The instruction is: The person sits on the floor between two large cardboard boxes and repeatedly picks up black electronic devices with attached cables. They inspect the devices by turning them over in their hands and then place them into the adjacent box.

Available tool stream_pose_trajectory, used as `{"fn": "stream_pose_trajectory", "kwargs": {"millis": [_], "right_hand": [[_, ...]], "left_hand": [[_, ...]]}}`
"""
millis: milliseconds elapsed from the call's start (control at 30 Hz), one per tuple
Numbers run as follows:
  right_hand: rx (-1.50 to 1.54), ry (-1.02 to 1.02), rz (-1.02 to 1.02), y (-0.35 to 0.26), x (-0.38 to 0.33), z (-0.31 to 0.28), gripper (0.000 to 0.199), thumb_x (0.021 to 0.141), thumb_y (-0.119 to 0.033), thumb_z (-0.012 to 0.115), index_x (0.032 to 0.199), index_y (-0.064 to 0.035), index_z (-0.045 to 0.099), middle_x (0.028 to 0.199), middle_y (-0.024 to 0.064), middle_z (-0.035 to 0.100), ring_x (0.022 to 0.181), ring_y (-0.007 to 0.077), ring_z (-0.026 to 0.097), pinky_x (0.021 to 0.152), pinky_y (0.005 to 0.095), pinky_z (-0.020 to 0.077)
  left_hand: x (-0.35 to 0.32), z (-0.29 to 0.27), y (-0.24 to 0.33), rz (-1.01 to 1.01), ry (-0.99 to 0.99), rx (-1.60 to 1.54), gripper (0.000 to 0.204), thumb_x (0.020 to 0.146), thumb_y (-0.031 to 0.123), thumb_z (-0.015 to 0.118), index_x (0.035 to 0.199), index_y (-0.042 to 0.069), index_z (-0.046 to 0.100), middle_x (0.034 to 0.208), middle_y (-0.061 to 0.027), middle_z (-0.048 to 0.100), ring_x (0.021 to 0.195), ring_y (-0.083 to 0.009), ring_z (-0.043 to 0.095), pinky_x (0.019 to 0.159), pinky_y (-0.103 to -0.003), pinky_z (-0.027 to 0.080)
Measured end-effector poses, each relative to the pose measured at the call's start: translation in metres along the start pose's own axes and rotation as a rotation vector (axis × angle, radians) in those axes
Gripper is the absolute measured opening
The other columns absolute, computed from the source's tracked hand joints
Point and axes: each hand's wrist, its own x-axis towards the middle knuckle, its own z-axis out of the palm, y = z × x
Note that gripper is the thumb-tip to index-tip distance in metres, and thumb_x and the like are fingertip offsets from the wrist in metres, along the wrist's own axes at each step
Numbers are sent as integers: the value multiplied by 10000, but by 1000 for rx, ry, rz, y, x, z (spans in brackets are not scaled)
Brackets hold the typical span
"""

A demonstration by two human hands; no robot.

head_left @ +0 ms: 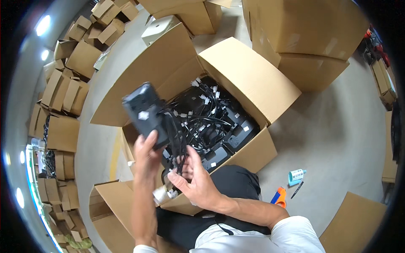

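My left hand (147,152) is closed on the lower end of a black plastic device (147,122), flat and boxy with a small white label, tilted above the open carton's left side. A bundle of black cables (174,131) hangs beside the device. Cupped round the lower part of that bundle is my right hand (195,180), its thumb and fingers curled about the cables. Below them, the open cardboard carton (257,147) holds several similar black devices (241,134) and tangled cables with white connectors (205,99). A blurred white roll-shaped thing (161,195) shows beneath my hands.
On the floor to the right lie a light-blue bottle-like item (296,176), a black pen (297,190) and an orange-and-blue tool (279,196). A large carton (303,33) stands at the back right, a white stool (159,29) at the back. Stacked cartons (63,133) line the left.
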Motion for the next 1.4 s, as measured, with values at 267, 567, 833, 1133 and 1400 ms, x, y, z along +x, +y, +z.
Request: {"fn": "stream_pose_trajectory", "kwargs": {"millis": [267, 567, 833, 1133, 1400], "right_hand": [[-501, 62, -281, -15, 4, -24, 816, 975, -232, 709, 1540, 112, 231, 1476, 320, 425, 1361, 401, 496, 1138, 434, 402], [-412, -124, -112, -28, -1, -33, 589, 985, -244, 657, 1436, 68, 443, 1404, 272, 508, 1296, 421, 530, 1098, 441, 435], [-553, -131, -232, -21, 7, -13, 381, 921, -106, 721, 1268, 21, 629, 1211, 178, 656, 1110, 290, 655, 967, 376, 526], [-495, -86, -13, -5, 1, 11, 287, 1000, -46, 628, 1272, 46, 632, 1220, 123, 691, 1148, 187, 650, 1025, 307, 485], [-795, -235, 50, 19, 0, 29, 283, 1045, -196, 606, 1200, 30, 679, 1141, 91, 702, 1060, 181, 668, 939, 317, 520]], "left_hand": [[176, 77, -128, -175, -107, -211, 364, 977, 263, 725, 1243, 36, 629, 1197, -112, 691, 1117, -242, 656, 1005, -473, 534], [240, 106, -200, -341, 109, -225, 464, 1066, 305, 570, 1379, -31, 506, 1367, -201, 593, 1252, -358, 593, 1058, -576, 521], [227, 73, -145, -395, -102, 820, 685, 1020, 601, 502, 1044, -62, 670, 920, -146, 679, 692, -226, 675, 614, -392, 596], [-115, -175, 107, 66, -19, 693, 397, 1057, 245, 593, 1327, -43, 631, 1095, -126, 739, 998, -161, 713, 878, -304, 568], [-384, -451, -19, -138, 1110, 344, 242, 1024, 273, 615, 1031, 45, 695, 852, -50, 718, 732, -131, 686, 651, -263, 558]]}}
